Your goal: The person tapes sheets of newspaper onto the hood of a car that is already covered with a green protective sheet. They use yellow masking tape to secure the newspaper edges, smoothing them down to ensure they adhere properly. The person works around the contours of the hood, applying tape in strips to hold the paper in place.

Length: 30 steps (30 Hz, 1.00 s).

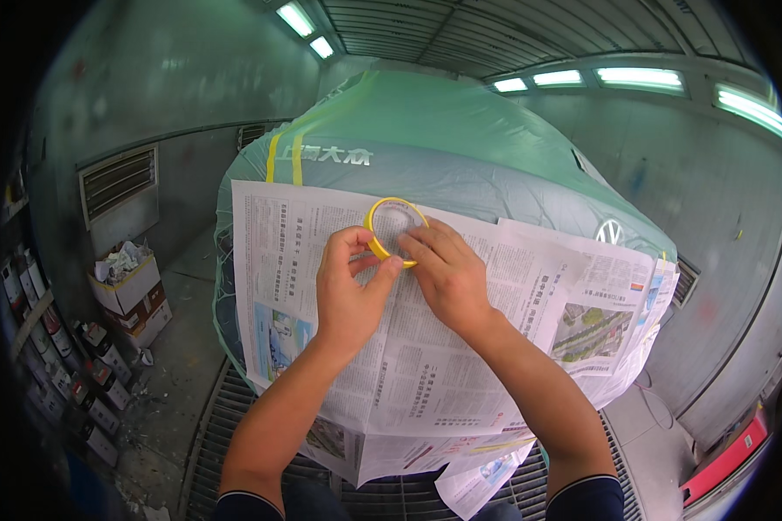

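A thin roll of yellow masking tape (378, 249) is held between my two hands, its ring upright and facing me. My left hand (348, 293) pinches the lower left of the ring with thumb and fingers. On the right side, my right hand (453, 277) has its fingers on the ring's edge. Behind the roll, newspaper sheets (397, 352) hang over the end of a car. Green translucent masking film (430, 111) wraps the car above them. Through the film show a Volkswagen badge (609, 231) and silver lettering (329, 154).
Yellow tape strips (298, 159) run down the film at the left. A metal floor grating (221, 449) lies beneath the car. Boxes with crumpled paper (127, 280) and several cans (98, 365) stand left. A red object (723, 456) is at lower right.
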Available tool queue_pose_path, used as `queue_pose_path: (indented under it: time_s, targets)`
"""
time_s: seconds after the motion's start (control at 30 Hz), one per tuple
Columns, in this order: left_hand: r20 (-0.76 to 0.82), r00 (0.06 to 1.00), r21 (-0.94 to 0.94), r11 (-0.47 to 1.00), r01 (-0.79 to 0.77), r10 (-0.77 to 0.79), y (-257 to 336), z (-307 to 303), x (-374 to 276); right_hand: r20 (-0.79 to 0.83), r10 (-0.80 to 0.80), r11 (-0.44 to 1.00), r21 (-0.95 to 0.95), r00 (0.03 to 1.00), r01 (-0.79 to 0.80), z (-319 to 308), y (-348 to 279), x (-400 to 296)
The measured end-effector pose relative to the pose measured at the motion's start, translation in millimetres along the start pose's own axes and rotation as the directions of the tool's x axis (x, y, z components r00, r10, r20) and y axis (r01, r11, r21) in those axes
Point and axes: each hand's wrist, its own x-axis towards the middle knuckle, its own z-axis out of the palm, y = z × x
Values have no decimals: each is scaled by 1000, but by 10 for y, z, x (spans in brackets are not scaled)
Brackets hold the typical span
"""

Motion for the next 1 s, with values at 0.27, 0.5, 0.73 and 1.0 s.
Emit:
queue_pose_path:
  time_s: [0.27, 0.5, 0.73, 1.0]
  targets:
    - [25, 995, 55, 994, -96, 95, -108, -65, 8, -12, -7, 1000, 10, 1000, 8, -2, 9, -2]
    - [79, 940, 443, 833, -330, 331, 122, -292, 97, 3, -16, 1000, 22, 1000, 16, -35, 0, 0]
    - [246, 923, 508, 773, -382, 295, 72, -384, 241, 45, -6, 1000, 26, 999, 4, -82, 21, 23]
    - [268, 929, 171, 936, -306, 255, 62, -348, 307, 112, 89, 952, 281, 990, -118, -188, 118, 90]
